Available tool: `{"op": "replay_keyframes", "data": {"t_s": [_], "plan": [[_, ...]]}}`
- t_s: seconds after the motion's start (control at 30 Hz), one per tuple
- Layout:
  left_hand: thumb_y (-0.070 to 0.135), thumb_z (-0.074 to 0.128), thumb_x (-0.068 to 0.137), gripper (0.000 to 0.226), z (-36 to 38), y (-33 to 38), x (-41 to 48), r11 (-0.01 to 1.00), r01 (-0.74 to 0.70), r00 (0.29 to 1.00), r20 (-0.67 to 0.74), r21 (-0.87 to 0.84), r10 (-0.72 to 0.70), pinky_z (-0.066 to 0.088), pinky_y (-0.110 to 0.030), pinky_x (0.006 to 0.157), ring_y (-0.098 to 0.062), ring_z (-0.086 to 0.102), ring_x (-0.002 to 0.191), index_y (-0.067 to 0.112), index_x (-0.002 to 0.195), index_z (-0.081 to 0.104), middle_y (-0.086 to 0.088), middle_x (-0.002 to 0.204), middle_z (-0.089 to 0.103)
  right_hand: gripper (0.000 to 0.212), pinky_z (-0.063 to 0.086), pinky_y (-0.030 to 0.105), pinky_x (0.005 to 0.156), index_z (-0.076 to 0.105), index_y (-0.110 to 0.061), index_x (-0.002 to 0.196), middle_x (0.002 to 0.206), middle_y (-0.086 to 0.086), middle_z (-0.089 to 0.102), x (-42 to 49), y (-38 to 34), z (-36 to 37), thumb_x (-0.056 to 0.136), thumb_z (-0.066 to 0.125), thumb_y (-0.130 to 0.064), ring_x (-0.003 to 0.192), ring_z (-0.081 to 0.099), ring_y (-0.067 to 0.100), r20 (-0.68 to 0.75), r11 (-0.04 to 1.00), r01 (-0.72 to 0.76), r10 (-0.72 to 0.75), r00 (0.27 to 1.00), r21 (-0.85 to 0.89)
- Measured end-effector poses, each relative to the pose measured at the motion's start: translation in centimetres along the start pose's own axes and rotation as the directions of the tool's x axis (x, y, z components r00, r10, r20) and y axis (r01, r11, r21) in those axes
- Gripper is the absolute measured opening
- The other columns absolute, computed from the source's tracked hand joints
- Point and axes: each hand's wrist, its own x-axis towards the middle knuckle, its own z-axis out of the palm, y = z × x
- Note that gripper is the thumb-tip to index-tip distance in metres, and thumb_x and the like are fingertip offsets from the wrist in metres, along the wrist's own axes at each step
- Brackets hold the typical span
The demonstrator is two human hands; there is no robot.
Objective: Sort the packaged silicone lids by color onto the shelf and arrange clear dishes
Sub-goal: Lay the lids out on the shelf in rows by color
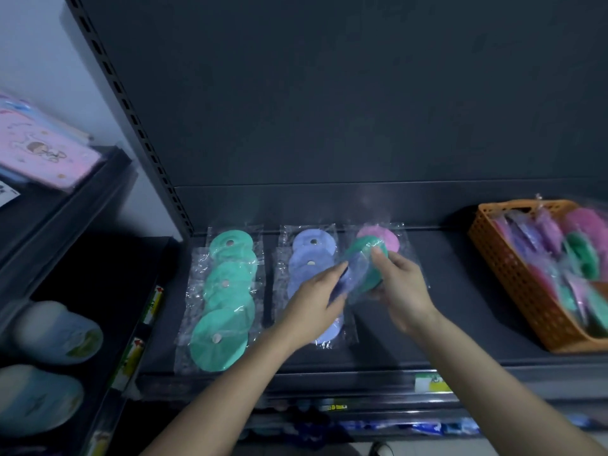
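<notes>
On the dark shelf [444, 291] lie a row of green packaged lids [227, 291], a row of blue packaged lids [312, 255] and one pink packaged lid [383, 236] at the back. Over the blue row my left hand [316, 304] pinches a blue packaged lid [347, 279]. My right hand [403, 291] grips a green packaged lid [365, 255] held on edge, right beside the blue one. Both packs are in clear wrap and touch between my hands. No clear dishes show.
An orange plastic basket [513, 274] with several mixed-colour packaged lids stands at the shelf's right. A slotted upright [138, 133] bounds the left. The neighbouring shelf unit holds pink packs [42, 153] and pale rounded items [56, 330]. Price labels [431, 383] line the front edge.
</notes>
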Motion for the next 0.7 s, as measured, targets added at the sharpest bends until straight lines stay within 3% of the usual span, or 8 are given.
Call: {"op": "replay_keyframes", "data": {"t_s": [0.07, 0.13, 0.23, 0.3, 0.37, 0.47, 0.63, 0.7], "plan": [[0.011, 0.05, 0.095, 0.007, 0.3, -0.2, 0.4, 0.989, 0.113, 0.989, -0.08, -0.1, -0.121, 0.036, -0.027, 0.062, -0.016, 0.045, 0.062, 0.01, 0.089, 0.053, 0.008, 0.065, 0.046, 0.031, 0.052, 0.06, 0.069, 0.062, 0.008, 0.088, 0.084, 0.022, 0.061, 0.2, 0.3, -1.0, 0.097, 0.046, -0.017, 0.074, 0.059, 0.032, -0.047, 1.0, -0.018, 0.017, 0.999, -0.002], [0.012, 0.053, 0.093, 0.022, 0.5, -0.4, 0.9, 0.946, 0.22, 0.954, -0.148, -0.238, -0.259, 0.035, -0.031, 0.061, -0.017, 0.04, 0.06, 0.011, 0.073, 0.045, 0.004, 0.062, 0.041, 0.027, 0.051, 0.063, 0.07, 0.065, 0.001, 0.082, 0.084, 0.019, 0.06, 0.5, 0.8, -1.9, 0.095, 0.046, -0.014, 0.075, 0.059, 0.033, -0.1, 0.999, -0.044, 0.042, 0.994, -0.019], [0.014, 0.057, 0.09, 0.022, 1.0, -0.5, 1.9, 0.875, 0.305, 0.907, -0.166, -0.377, -0.388, 0.036, -0.033, 0.062, -0.015, 0.04, 0.064, -0.006, 0.082, 0.05, -0.006, 0.069, 0.045, 0.02, 0.052, 0.046, 0.063, 0.062, -0.009, 0.073, 0.078, 0.013, 0.057, 1.1, 1.2, -3.7, 0.089, 0.049, -0.008, 0.071, 0.056, 0.027, -0.237, 0.995, -0.054, 0.033, 0.971, -0.084], [0.02, 0.059, 0.086, 0.024, 1.3, -0.5, 2.4, 0.835, 0.327, 0.888, -0.16, -0.443, -0.432, 0.044, -0.039, 0.064, -0.016, 0.045, 0.066, -0.003, 0.085, 0.054, -0.008, 0.071, 0.051, 0.018, 0.047, 0.036, 0.056, 0.059, -0.011, 0.071, 0.074, 0.01, 0.054, 1.7, 1.1, -5.2, 0.085, 0.05, -0.005, 0.068, 0.052, 0.025, -0.321, 0.994, -0.063, 0.031, 0.946, -0.09], [0.029, 0.059, 0.079, 0.029, 1.5, -0.2, 2.9, 0.796, 0.337, 0.873, -0.149, -0.503, -0.464, 0.051, -0.046, 0.071, -0.019, 0.053, 0.071, 0.002, 0.089, 0.058, -0.015, 0.079, 0.06, 0.018, 0.041, 0.035, 0.056, 0.058, -0.012, 0.068, 0.073, 0.01, 0.053, 2.6, 1.0, -6.8, 0.083, 0.052, -0.004, 0.068, 0.049, 0.025, -0.381, 0.995, -0.076, 0.045, 0.923, -0.067], [0.024, 0.06, 0.085, 0.016, 2.1, -0.1, 3.7, 0.768, 0.352, 0.861, -0.136, -0.534, -0.49, 0.052, -0.04, 0.07, -0.02, 0.056, 0.072, 0.008, 0.088, 0.061, -0.008, 0.079, 0.062, 0.016, 0.042, 0.034, 0.059, 0.062, -0.012, 0.067, 0.076, 0.012, 0.058, 3.7, 0.8, -9.0, 0.081, 0.058, -0.006, 0.07, 0.053, 0.025, -0.438, 0.996, -0.08, 0.052, 0.898, -0.044], [0.022, 0.059, 0.086, 0.016, 3.1, 0.5, 5.2, 0.77, 0.357, 0.841, -0.178, -0.528, -0.512, 0.049, -0.04, 0.069, -0.02, 0.055, 0.073, 0.007, 0.09, 0.062, -0.008, 0.081, 0.062, 0.015, 0.043, 0.018, 0.036, 0.062, -0.013, 0.075, 0.077, 0.013, 0.062, 5.8, 0.7, -11.2, 0.084, 0.057, -0.003, 0.061, 0.057, 0.022, -0.432, 0.991, -0.131, 0.116, 0.895, -0.004], [0.02, 0.058, 0.087, 0.015, 3.7, 0.8, 6.0, 0.771, 0.37, 0.833, -0.183, -0.518, -0.523, 0.045, -0.037, 0.067, -0.019, 0.054, 0.073, 0.005, 0.091, 0.062, -0.006, 0.08, 0.061, 0.008, 0.045, 0.021, 0.039, 0.061, -0.007, 0.081, 0.078, 0.016, 0.063, 6.8, 0.7, -11.7, 0.085, 0.057, -0.002, 0.059, 0.058, 0.024, -0.437, 0.987, -0.162, 0.155, 0.886, 0.021]]}}
